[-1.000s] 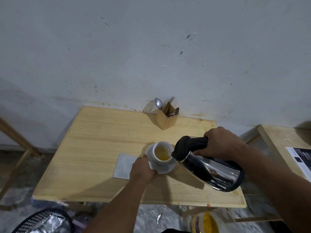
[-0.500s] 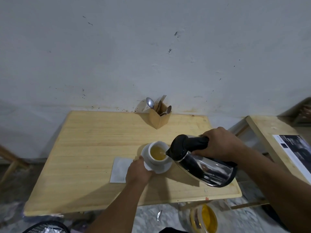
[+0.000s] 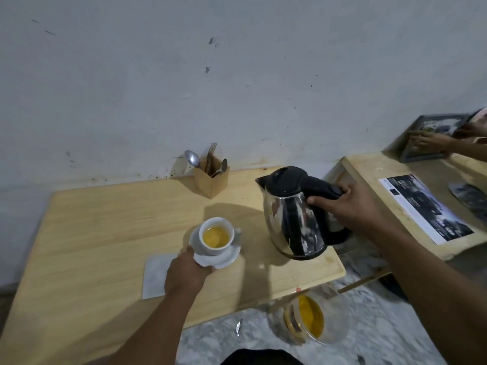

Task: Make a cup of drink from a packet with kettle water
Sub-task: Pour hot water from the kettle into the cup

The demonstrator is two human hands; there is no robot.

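Bench (image 3: pixel 105 219) of pale wood fills most of the scene, pushed up against a scuffed white wall, and on its right end the steel kettle (image 3: pixel 292 217) now stands upright on its base rim, where half a second ago it was tipped with its spout over the cup. The right hand (image 3: pixel 350 206) is wrapped tight around the black handle, so it looks to me like the pour has finished and the kettle is being set down, or is just touching down. Left of it, well clear of the spout, the white saucer (image 3: pixel 226 255) carries the white cup (image 3: pixel 216 235), filled fairly high with yellow drink. The left hand (image 3: pixel 187 272) pinches the near rim of the saucer, steadying it. A white napkin (image 3: pixel 154 275) lies flat just beside that hand, partly under it. At the back a wooden cutlery holder (image 3: pixel 212 179) keeps its spoons and forks. I'd judge the water step done; stirring with one of those spoons seems the likely remainder.
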